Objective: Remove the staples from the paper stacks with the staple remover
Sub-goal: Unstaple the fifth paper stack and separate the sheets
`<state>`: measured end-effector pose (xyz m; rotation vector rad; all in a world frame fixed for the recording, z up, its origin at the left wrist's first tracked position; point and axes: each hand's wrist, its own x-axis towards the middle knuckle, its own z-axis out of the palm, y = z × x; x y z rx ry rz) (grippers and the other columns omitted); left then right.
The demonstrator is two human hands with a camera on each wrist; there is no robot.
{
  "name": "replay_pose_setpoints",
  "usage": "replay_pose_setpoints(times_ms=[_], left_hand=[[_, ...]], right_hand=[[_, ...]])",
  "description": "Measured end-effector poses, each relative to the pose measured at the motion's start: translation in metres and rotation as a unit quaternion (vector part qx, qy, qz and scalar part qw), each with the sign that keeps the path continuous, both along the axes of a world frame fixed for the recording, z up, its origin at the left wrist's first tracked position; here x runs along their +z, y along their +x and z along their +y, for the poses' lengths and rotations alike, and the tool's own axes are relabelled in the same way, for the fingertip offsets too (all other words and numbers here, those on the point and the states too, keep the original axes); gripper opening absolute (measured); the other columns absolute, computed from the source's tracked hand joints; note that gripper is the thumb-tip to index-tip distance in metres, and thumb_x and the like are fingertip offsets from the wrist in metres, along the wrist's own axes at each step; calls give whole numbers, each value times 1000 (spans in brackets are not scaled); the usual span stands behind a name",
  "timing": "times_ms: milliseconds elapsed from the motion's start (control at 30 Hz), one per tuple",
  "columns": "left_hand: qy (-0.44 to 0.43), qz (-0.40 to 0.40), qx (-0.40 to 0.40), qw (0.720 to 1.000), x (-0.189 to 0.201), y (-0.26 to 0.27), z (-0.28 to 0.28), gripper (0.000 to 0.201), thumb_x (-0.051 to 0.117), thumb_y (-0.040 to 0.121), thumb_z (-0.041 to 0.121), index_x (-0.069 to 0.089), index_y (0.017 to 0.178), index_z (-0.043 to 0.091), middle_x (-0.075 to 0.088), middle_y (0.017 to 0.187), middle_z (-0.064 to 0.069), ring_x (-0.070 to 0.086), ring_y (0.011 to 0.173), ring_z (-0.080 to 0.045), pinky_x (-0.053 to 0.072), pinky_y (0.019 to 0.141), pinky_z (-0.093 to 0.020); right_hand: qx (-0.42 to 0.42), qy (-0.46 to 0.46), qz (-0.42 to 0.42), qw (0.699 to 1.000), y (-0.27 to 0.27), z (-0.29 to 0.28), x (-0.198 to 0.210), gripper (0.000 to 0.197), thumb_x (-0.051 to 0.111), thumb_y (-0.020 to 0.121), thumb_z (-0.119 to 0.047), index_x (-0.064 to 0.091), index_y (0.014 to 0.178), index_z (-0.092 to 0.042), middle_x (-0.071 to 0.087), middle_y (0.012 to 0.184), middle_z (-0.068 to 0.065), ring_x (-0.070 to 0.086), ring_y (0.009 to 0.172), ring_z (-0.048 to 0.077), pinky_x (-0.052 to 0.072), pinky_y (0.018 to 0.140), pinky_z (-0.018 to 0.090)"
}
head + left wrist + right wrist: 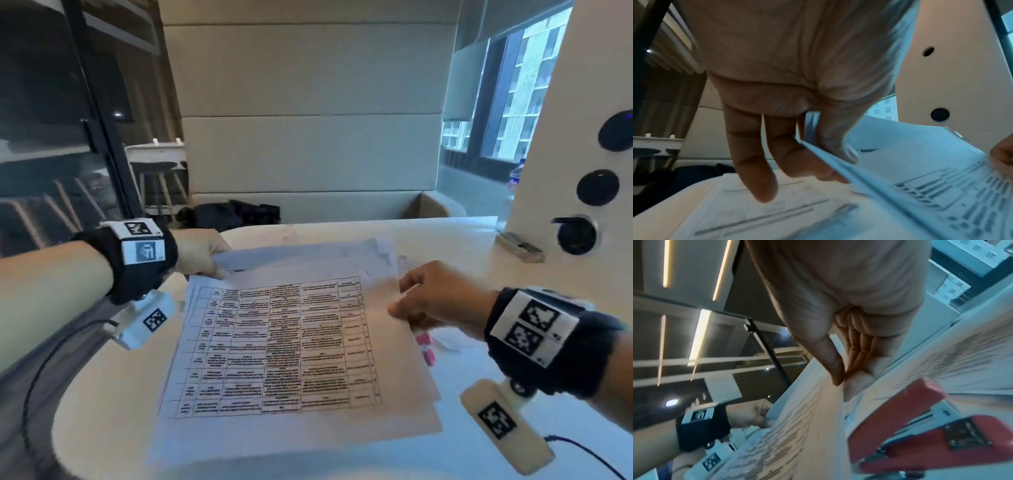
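- Currently the left hand (202,251) is pinching the far-left corner of a paper stack (284,346), thumb (838,146) on top and fingers (803,160) curled beneath, lifting it off the sheets lying under it
- the right hand (442,301) is nipping the stack's right edge, thumb and fingertips pressed together on the paper
- the red staple remover (920,423) is lying on the table (102,404) just under the right wrist, near the right edge of the papers, untouched by either hand and partly hidden in the head view
- a small grey box (519,246) is sitting near the table's far-right corner, by a white panel (555,144) with dark round holes
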<state>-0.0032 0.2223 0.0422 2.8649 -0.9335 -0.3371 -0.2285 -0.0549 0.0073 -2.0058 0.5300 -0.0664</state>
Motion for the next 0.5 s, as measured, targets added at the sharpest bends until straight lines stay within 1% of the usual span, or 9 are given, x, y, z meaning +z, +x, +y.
replay_pose_setpoints(times_ms=[67,100,167,200,267,333,367,433,500], left_hand=[[25,22,7,999,-16,1,7,6,66,88,10,68,87,16,65,70,4,57,58,-9,49,56,-23],[34,25,9,999,-23,2,10,8,65,88,10,67,84,17,64,68,4,57,57,-9,49,56,-23],[45,26,13,999,-34,5,16,14,65,87,10,67,79,21,63,67,5,57,57,-9,48,55,-23],[51,27,15,998,-39,6,17,15,65,87,11,66,79,23,64,70,4,58,60,-11,48,56,-23],[66,30,22,997,-46,5,17,16,65,87,11,65,78,24,64,73,2,58,63,-14,49,57,-24],[84,18,34,996,-49,0,13,5,66,86,13,66,83,17,63,72,-1,55,60,-16,48,56,-27],[94,0,33,995,-49,-3,8,8,67,85,16,66,92,13,65,78,-3,56,64,-19,48,59,-29],[132,-63,17,989,-50,-11,-4,42,71,83,26,55,119,12,65,108,-7,59,89,-23,47,75,-31],[153,-128,-25,980,-50,-26,-20,67,70,84,38,37,138,17,54,131,-7,54,112,-26,43,87,-31]], right_hand=[[29,-97,20,995,0,4,-8,18,69,79,8,66,95,0,73,82,20,69,62,22,59,59,30],[61,-202,46,976,-2,5,-9,21,67,80,3,68,99,-7,73,92,14,68,70,18,57,63,28],[148,-417,124,888,-5,7,-10,36,66,83,-17,62,117,-25,62,117,-2,56,100,15,50,81,28],[184,-460,159,854,-6,7,-12,46,67,82,-25,54,126,-29,56,122,-5,49,109,15,47,89,31],[237,-439,206,842,-6,7,-18,58,69,81,-35,44,133,-25,55,122,-5,52,109,15,47,95,36],[260,-428,210,839,-4,7,-27,56,67,85,-41,42,131,-21,60,120,-4,58,104,18,47,95,38],[260,-441,197,836,-2,7,-32,51,64,88,-41,43,129,-19,61,119,-2,59,103,19,48,93,37],[244,-478,180,824,2,5,-38,30,54,93,-35,50,117,-17,64,106,1,59,91,19,48,76,31],[226,-507,200,808,6,0,-37,20,48,97,-31,55,101,-13,63,89,1,55,75,18,40,59,26]])
